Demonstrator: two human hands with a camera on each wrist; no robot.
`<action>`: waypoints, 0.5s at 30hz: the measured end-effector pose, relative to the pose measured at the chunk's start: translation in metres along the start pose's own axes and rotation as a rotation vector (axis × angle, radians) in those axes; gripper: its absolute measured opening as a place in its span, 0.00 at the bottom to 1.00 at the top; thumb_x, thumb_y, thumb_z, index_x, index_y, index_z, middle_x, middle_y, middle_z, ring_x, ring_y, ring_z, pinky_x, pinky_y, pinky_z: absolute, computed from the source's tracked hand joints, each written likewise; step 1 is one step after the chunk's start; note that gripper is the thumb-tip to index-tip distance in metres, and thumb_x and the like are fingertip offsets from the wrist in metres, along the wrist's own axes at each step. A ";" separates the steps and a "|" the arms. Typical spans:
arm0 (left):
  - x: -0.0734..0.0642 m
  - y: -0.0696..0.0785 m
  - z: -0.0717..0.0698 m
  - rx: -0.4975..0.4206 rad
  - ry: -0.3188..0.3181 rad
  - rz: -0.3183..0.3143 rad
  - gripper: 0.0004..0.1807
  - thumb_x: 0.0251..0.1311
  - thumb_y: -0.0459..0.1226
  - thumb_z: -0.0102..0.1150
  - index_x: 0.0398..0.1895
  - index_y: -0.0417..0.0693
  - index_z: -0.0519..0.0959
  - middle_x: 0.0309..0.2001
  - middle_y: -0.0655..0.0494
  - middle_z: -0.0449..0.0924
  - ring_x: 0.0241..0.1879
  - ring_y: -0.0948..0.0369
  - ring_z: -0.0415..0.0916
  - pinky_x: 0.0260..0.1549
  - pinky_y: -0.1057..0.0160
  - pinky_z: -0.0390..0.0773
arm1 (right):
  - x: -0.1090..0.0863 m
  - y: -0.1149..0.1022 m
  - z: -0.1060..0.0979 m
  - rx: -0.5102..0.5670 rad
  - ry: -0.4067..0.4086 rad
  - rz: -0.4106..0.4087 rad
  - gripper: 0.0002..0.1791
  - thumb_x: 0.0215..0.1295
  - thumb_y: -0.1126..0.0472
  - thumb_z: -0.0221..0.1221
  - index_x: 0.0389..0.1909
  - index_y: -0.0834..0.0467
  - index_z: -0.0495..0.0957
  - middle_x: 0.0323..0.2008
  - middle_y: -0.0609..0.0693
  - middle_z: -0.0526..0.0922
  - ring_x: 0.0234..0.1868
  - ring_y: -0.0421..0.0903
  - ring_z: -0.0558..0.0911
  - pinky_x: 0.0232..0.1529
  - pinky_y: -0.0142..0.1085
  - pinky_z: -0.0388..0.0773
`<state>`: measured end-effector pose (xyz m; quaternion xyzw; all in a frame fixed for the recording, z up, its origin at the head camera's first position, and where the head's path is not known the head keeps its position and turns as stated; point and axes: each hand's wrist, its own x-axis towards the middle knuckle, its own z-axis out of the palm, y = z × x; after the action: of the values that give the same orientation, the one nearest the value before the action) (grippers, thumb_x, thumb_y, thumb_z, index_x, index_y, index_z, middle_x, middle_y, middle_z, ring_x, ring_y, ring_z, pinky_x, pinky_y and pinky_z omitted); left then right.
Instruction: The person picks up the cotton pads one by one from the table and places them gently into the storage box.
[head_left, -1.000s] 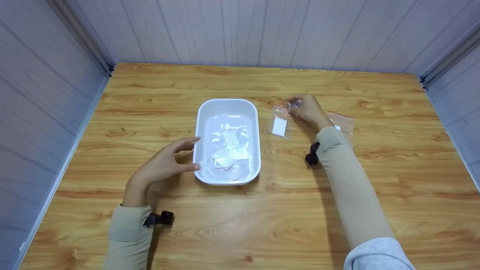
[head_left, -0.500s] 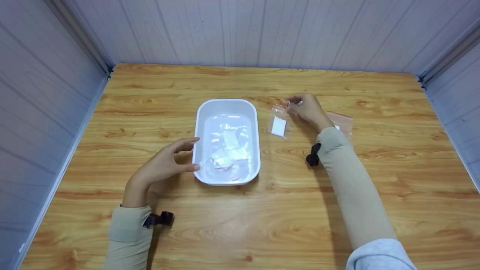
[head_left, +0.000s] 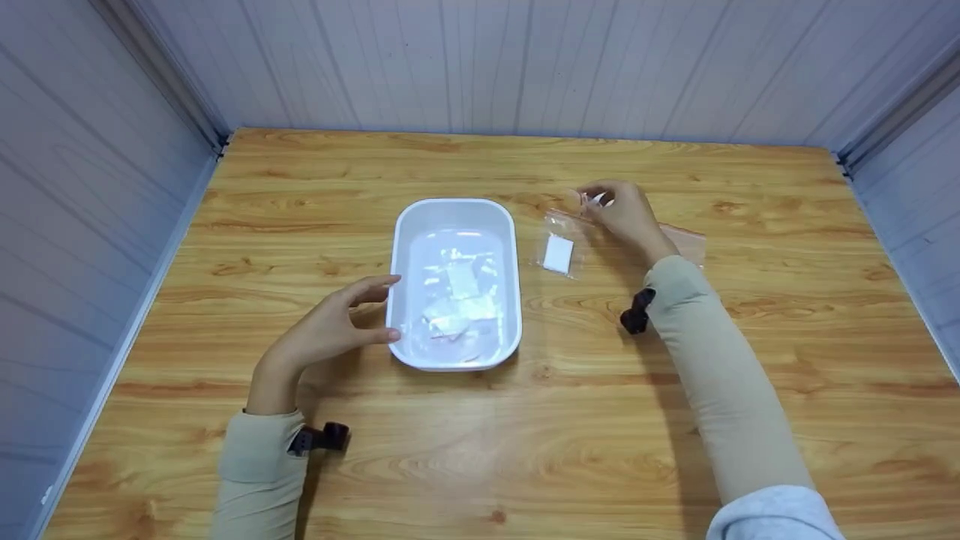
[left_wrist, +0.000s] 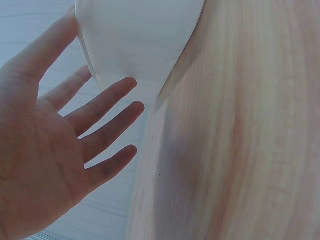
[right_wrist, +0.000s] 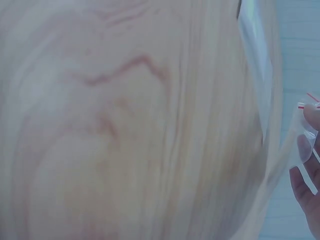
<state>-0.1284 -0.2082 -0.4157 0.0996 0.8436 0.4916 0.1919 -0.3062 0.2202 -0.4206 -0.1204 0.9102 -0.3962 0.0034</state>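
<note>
the small clear bag (head_left: 561, 251) is a flat zip pouch with a thin red strip along its mouth and a white square card inside. it lies on the wooden table (head_left: 675, 420), just right of the white tray (head_left: 454, 208). its long axis runs away from the person, with the red-striped mouth at the far end and the closed bottom at the near end. the right hand (head_left: 624, 214) pinches the far corner of the mouth between thumb and fingertips, lifting that end slightly; the right wrist view shows the red strip at the fingers (right_wrist: 306, 150). a second clear bag (head_left: 688, 240) lies flat behind the right wrist, mostly hidden.

the tray is a rounded rectangle, long axis also pointing away, and it holds a loose heap of clear pouches (head_left: 456, 296) with white cards. the left hand (head_left: 324, 330) is open, fingers relaxed and spread, fingertips touching the tray's left wall.
</note>
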 end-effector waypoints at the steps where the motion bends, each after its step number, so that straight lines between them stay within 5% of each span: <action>1: 0.000 0.000 0.000 -0.002 -0.001 -0.003 0.44 0.54 0.47 0.74 0.74 0.57 0.63 0.70 0.45 0.65 0.71 0.46 0.56 0.68 0.37 0.54 | -0.001 0.000 -0.001 -0.003 0.005 0.003 0.15 0.68 0.66 0.60 0.55 0.62 0.82 0.46 0.59 0.82 0.44 0.52 0.78 0.41 0.35 0.72; 15: -0.001 0.002 -0.001 -0.007 0.001 -0.025 0.45 0.52 0.51 0.74 0.74 0.60 0.64 0.70 0.46 0.65 0.72 0.45 0.56 0.68 0.36 0.52 | -0.011 -0.005 -0.013 0.023 0.098 0.024 0.16 0.69 0.62 0.62 0.55 0.59 0.82 0.47 0.55 0.82 0.43 0.48 0.77 0.38 0.33 0.71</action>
<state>-0.1278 -0.2079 -0.4134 0.0879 0.8433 0.4919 0.1979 -0.2952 0.2283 -0.4091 -0.0897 0.9060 -0.4121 -0.0350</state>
